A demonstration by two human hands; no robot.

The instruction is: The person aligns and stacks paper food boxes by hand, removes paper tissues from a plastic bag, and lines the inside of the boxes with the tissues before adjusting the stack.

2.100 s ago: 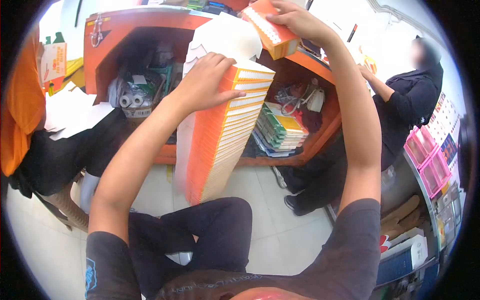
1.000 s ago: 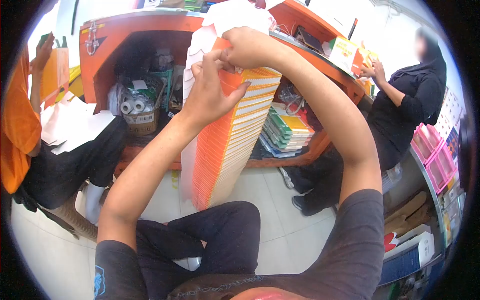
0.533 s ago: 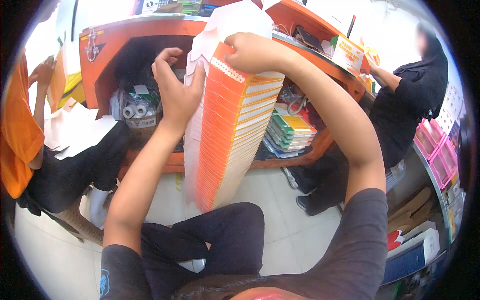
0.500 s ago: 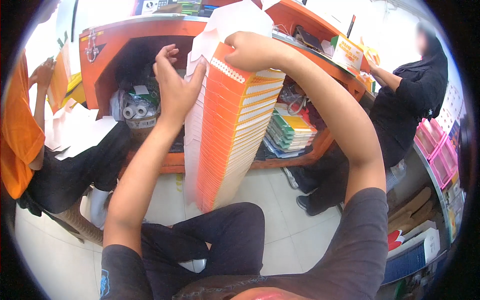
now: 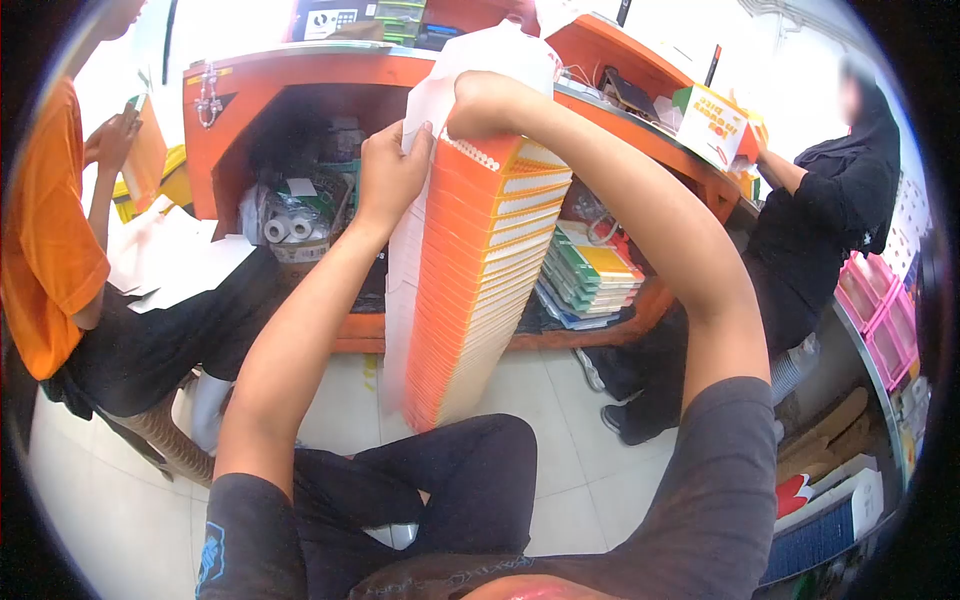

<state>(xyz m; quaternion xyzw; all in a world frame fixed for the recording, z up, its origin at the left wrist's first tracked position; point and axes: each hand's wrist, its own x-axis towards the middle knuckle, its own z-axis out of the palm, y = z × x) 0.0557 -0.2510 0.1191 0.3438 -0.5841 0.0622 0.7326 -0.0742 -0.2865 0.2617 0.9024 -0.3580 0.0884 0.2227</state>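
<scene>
A tall stack of orange, yellow and white folded card pieces (image 5: 465,270) stands on the floor in front of my crossed legs. White flaps of card (image 5: 490,55) spread from its top. My left hand (image 5: 397,170) is at the stack's upper left edge, thumb and fingers pinched on a white flap. On the top of the stack rests my right hand (image 5: 485,108), its fingers curled down at the orange card and partly hidden behind the hand.
Behind the stack is an orange cabinet (image 5: 205,150) holding bagged rolls and stacked green-yellow boxes (image 5: 590,270). A person in orange (image 5: 45,230) sits at left with white sheets (image 5: 180,255). A person in black (image 5: 830,210) stands at right, holding a box (image 5: 712,128).
My left hand has gone from open beside the stack to pinching a flap. My right hand came down from holding an orange box to the stack's top. The view has shifted slightly.
</scene>
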